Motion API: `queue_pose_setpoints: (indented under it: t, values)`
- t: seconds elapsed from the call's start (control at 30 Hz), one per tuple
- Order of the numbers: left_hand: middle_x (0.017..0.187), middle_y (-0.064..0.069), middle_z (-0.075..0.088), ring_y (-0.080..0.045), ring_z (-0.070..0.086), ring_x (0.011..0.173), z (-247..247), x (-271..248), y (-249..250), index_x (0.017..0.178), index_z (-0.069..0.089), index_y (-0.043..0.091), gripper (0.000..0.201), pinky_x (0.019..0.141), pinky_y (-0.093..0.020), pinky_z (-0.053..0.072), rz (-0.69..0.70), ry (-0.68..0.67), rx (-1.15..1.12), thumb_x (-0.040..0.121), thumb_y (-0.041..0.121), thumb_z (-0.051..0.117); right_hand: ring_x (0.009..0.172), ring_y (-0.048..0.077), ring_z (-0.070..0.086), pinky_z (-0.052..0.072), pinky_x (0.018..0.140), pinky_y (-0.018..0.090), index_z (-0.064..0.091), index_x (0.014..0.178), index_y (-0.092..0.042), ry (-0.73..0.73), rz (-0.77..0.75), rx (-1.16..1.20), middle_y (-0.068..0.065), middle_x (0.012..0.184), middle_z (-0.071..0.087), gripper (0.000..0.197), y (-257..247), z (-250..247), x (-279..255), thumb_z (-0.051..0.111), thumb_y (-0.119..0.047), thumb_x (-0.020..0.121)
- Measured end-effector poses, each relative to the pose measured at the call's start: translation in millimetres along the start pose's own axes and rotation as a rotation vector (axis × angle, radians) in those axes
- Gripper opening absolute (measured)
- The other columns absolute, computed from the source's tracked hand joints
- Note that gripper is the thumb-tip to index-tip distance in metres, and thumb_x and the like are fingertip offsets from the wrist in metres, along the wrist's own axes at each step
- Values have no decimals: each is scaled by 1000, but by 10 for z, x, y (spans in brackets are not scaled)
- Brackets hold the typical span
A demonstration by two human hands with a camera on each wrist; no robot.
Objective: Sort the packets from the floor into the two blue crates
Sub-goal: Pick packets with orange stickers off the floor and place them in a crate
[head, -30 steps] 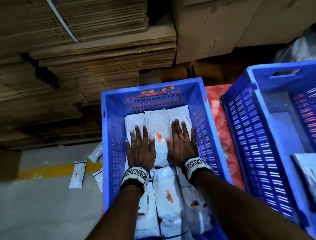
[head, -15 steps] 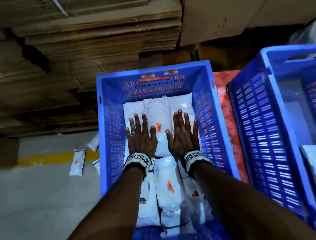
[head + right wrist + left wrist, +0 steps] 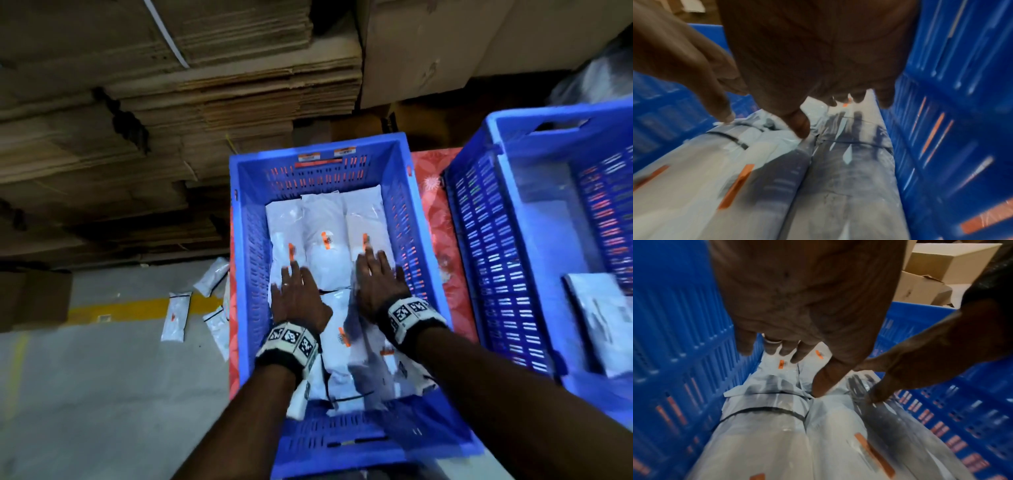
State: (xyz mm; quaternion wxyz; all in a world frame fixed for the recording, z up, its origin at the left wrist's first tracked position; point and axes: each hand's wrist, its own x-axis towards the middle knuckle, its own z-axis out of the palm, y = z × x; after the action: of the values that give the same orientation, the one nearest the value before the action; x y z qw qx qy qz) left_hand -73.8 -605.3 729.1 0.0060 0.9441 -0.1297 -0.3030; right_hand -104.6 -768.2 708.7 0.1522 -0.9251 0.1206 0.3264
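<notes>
The left blue crate (image 3: 244, 240) holds several white packets (image 3: 325, 219) with orange labels, laid in two rows. Both hands hover flat inside it, fingers straight. My left hand (image 3: 296, 298) lies over the seam between the rows on the left side, and in the left wrist view its thumb (image 3: 823, 386) touches a packet (image 3: 766, 426). My right hand (image 3: 376, 284) is spread over the right-side packets near the crate wall (image 3: 951, 129). Neither hand grips anything. The right blue crate (image 3: 496, 257) holds a packet (image 3: 603, 325). Three packets (image 3: 176, 317) lie on the floor to the left.
Flattened cardboard (image 3: 171, 120) is stacked behind the crates, with boxes (image 3: 428, 51) at the back right. A red patterned sheet (image 3: 435, 212) shows between the crates. A yellow line (image 3: 113, 310) crosses the grey floor, and a brown box (image 3: 30, 298) stands at the far left.
Both hands have pulled back from the far row toward the near side and spread apart, uncovering the far packets' orange labels. The picture is blurred by motion.
</notes>
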Motion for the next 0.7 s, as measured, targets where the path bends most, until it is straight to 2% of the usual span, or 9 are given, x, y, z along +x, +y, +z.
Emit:
queue_pose_setpoints:
  t: [0.07,0.13,0.2,0.27,0.37,0.43,0.57,0.7]
  values:
    - [164,-15,-5,-31,7,151,22,-149,27,155,9,6,91,118,-49,21,-45,-58,82,87,36,61,151,26,-10,10,118,59,-5,156,-14,-90,-35,-91,3,163,-18,78,-35,50,-167,41,-32,95]
    - [157,-14,14,-31,26,143,38,-265,54,150,20,8,84,107,-47,35,-90,-44,127,84,31,66,150,29,-12,12,114,67,-11,155,-13,-176,-84,-178,6,161,-22,89,-91,126,-330,48,-40,94]
    - [143,-10,29,-29,42,129,61,-350,30,143,27,13,77,97,-43,41,-127,-50,136,80,26,70,148,32,-18,10,109,73,-17,153,-10,-272,-136,-288,8,159,-28,106,-167,187,-496,60,-45,89]
    - [138,-10,35,-29,50,124,96,-388,-15,140,25,14,78,96,-41,42,-178,-149,101,78,24,72,148,32,-21,10,108,75,-20,152,-9,-318,-136,-348,9,158,-30,97,-256,250,-610,53,-39,96]
    - [135,-10,38,-28,53,123,142,-401,-50,135,28,12,72,99,-39,41,-217,-226,114,78,24,72,148,33,-19,10,105,77,-25,150,-11,-304,-71,-375,9,157,-33,84,-382,370,-643,37,-41,102]
    - [135,-10,37,-28,53,122,170,-391,-50,134,29,12,71,100,-40,40,-211,-232,118,78,23,71,147,38,-17,9,102,80,-27,150,-12,-289,-14,-353,9,155,-35,84,-426,501,-547,33,-45,102]
    - [135,-10,36,-29,52,122,201,-381,-60,137,27,12,70,98,-40,41,-191,-213,123,81,20,68,146,45,-16,5,96,84,-31,147,-11,-284,43,-380,12,152,-41,108,-462,635,-401,49,-57,92]
    - [135,-11,38,-28,52,121,225,-400,-84,137,28,11,65,95,-39,43,-169,-179,148,84,19,65,145,47,-14,3,97,84,-30,148,-10,-244,59,-409,14,152,-40,103,-468,690,-354,45,-55,94]
